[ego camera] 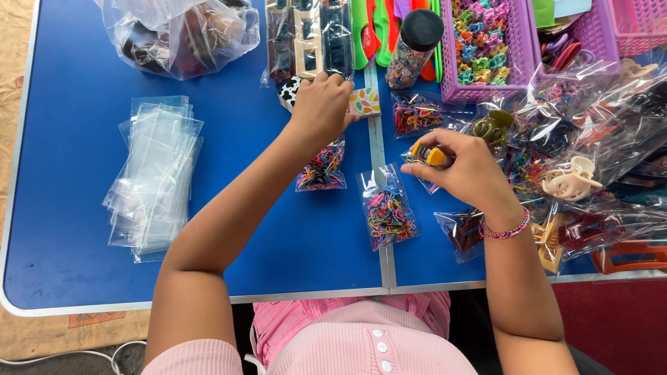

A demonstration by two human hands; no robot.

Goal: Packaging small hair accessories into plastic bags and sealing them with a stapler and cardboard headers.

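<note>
Three small clear bags of colourful elastic bands (389, 215) filled mid-table, right hand (467, 170) pinching another clear half-filled bag (425, 158), left hand (321, 105) closed over a patterned little box (363, 102), stack of empty clear bags (154, 173) left.

- Your left hand (321, 104) hides most of the small patterned box (361, 102).
- The purple basket (515, 52) is cut off at the top edge.
- You can't make out the contents of the knotted plastic bag (182, 35).

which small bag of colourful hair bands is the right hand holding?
The bag pinched in the right hand, right of the table seam; the others lie flat on the blue table.
</note>
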